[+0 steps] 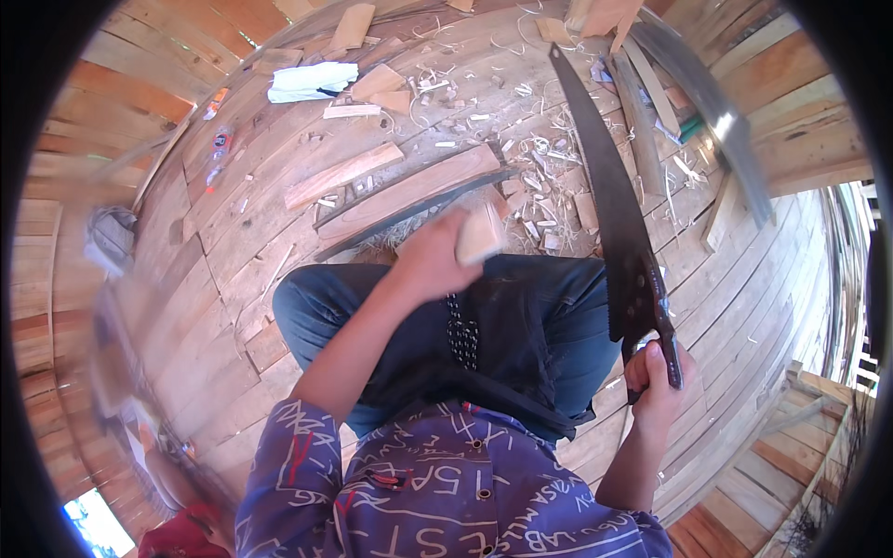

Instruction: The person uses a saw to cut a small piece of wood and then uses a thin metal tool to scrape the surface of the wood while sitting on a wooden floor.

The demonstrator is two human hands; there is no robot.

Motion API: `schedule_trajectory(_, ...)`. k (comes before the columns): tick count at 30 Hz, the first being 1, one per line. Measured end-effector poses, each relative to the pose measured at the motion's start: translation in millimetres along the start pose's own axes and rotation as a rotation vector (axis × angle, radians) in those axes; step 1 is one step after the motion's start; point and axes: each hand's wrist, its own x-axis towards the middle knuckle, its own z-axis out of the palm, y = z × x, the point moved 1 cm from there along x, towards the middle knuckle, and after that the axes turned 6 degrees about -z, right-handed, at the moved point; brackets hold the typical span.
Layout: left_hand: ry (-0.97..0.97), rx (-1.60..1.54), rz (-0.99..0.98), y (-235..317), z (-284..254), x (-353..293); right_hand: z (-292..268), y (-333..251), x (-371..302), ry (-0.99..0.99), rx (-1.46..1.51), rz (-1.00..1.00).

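Observation:
My right hand (659, 377) is wrapped round the dark handle of a handsaw (609, 186). The saw's long, dark blade points up and away, with its toothed edge on the left. In front of my lap, my left hand (435, 256) grips a small pale wood block (480, 234), slightly blurred. The saw and the block are well apart. Just beyond the left hand, a reddish-brown wooden plank (409, 191) lies at a slant on the floor, with a dark strip along its near side.
Wood shavings (544, 149) and offcuts litter the plank floor around a lighter board (342, 175). A white cloth (312, 82) lies at the far left. Long boards (637, 121) rest at the far right. A person in red (191, 530) shows at the lower left.

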Motion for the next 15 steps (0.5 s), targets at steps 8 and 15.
schedule_trajectory(8, -0.722, -0.342, -0.298, -8, 38, -140, 10, 14, 28, -0.033, -0.082, 0.005)
schedule_trajectory(15, -0.586, -0.059, -0.165, 34, -5, -130, 33, 19, 42, -0.019, 0.055, 0.011)
